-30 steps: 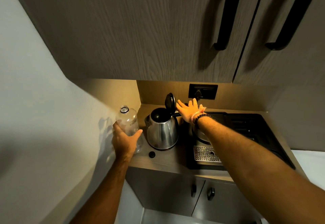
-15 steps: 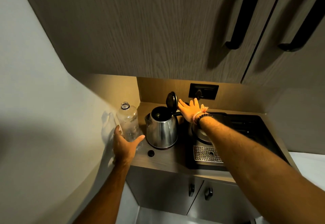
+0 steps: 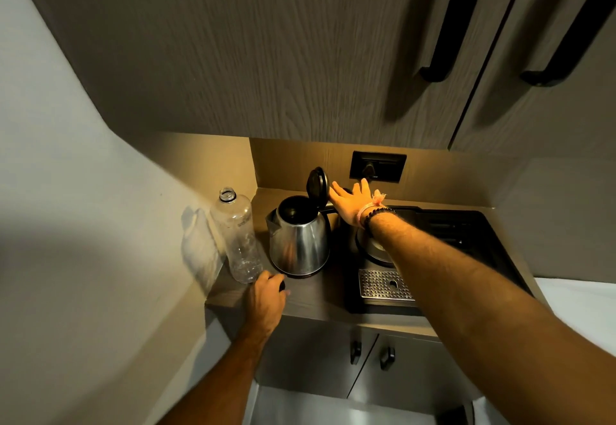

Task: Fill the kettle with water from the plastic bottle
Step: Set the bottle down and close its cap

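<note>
A clear plastic bottle [image 3: 238, 234] stands upright and uncapped at the counter's left end, against the wall; it looks empty. Right of it sits a steel kettle [image 3: 300, 241] with its black lid [image 3: 317, 186] hinged up, the dark inside showing. My left hand [image 3: 266, 301] is off the bottle, low on the counter in front of the kettle, fingers curled onto the small black bottle cap [image 3: 282, 286]. My right hand [image 3: 353, 202] is flat with fingers spread just behind the raised lid, holding nothing.
A black coffee machine with a perforated drip tray [image 3: 383, 286] stands right of the kettle, under my right forearm. A wall socket [image 3: 378, 166] is behind. Upper cabinets [image 3: 300, 57] hang low overhead. The wall [image 3: 83, 224] closes the left side.
My left hand let go of the bottle and dropped down and right onto the black cap. The bottle stays upright. My right hand has stayed by the open lid.
</note>
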{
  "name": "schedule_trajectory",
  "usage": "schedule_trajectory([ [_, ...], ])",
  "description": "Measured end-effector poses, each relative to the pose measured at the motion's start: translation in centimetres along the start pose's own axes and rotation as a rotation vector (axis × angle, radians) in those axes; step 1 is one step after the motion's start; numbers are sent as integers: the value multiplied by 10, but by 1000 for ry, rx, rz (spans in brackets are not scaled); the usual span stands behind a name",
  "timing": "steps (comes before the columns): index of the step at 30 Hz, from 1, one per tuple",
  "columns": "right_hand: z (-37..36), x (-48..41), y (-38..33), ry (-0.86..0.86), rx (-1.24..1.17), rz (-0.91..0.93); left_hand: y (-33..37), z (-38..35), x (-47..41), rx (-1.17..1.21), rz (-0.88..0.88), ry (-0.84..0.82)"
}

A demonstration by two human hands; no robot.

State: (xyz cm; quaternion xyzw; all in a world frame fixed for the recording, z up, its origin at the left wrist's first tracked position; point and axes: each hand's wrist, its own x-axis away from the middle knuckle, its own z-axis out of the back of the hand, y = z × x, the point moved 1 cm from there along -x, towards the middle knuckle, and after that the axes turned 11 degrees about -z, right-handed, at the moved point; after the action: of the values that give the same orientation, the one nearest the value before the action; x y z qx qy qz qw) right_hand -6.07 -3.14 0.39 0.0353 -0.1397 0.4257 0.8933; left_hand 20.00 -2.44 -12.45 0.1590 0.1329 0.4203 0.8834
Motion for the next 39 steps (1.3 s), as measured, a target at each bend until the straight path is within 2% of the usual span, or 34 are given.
schedule_trajectory([
  [5,1,0,-1,-4,-20,-25,-5,-2,-15,-142,-36,-132],
  [8,1,0,0,-6,-22,-30,-3,4,-15,-102,-55,-66],
  [11,1,1,1,1,-6,-10,12,29,-9,39,-130,140],
  [16,-1,3,0,-16,-55,-6,36,100,-3,117,-315,677],
  [18,0,3,-1,-15,-57,-10,39,131,-11,99,-298,855],
  [20,2,2,-1,-12,-53,-19,38,157,-22,134,-212,961],
  [24,1,4,-1,-25,-54,-31,24,180,-38,221,-57,925],
  [32,2,5,-1,-24,-29,-16,11,182,-53,224,-29,795],
  [39,2,5,0,-28,-43,-12,11,179,-50,256,-9,776],
])
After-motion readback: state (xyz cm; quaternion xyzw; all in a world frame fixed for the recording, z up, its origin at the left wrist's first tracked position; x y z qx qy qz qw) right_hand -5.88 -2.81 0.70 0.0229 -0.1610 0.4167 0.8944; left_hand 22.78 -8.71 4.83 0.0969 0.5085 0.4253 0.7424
